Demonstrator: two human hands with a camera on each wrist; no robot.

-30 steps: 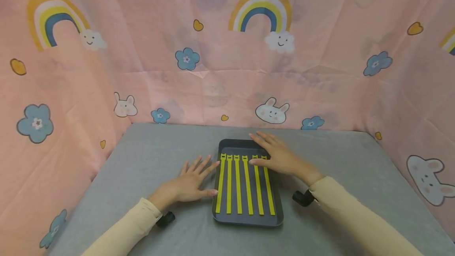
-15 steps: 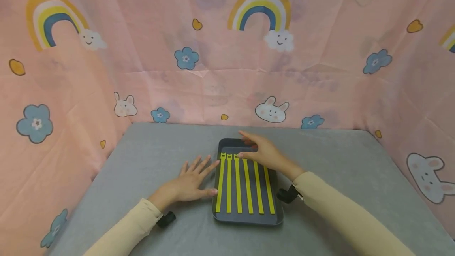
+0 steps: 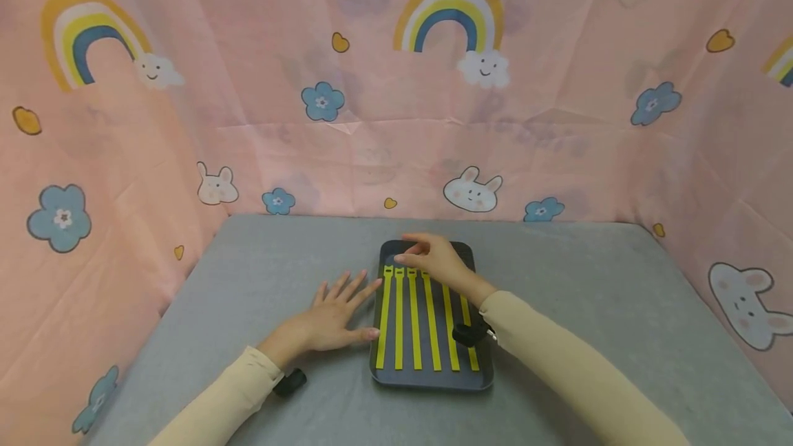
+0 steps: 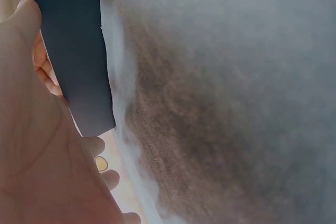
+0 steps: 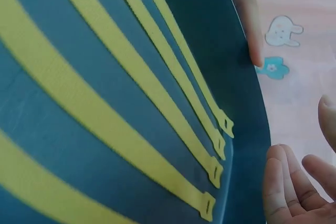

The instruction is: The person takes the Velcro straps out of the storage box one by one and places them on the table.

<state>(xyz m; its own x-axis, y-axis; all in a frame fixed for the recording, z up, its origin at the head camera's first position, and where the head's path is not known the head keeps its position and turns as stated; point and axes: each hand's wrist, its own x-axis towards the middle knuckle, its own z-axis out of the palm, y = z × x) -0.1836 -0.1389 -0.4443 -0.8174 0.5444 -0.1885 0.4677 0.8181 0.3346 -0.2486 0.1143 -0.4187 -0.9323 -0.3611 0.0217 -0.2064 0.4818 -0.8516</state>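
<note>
Drifting leftward over the tray (image 3: pixel 427 380) — right hand (image 3: pixel 436 258)

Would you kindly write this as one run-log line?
left hand: touching left side of gray tray; right hand: above tray's far end, empty; six yellow cable straps: side by side in tray

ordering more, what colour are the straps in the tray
The straps are yellow, clearest in the right wrist view.

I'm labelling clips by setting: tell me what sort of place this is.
Probably a makeshift booth: pink printed cloth on three sides of a grey table bearing a tray of yellow straps.
</note>
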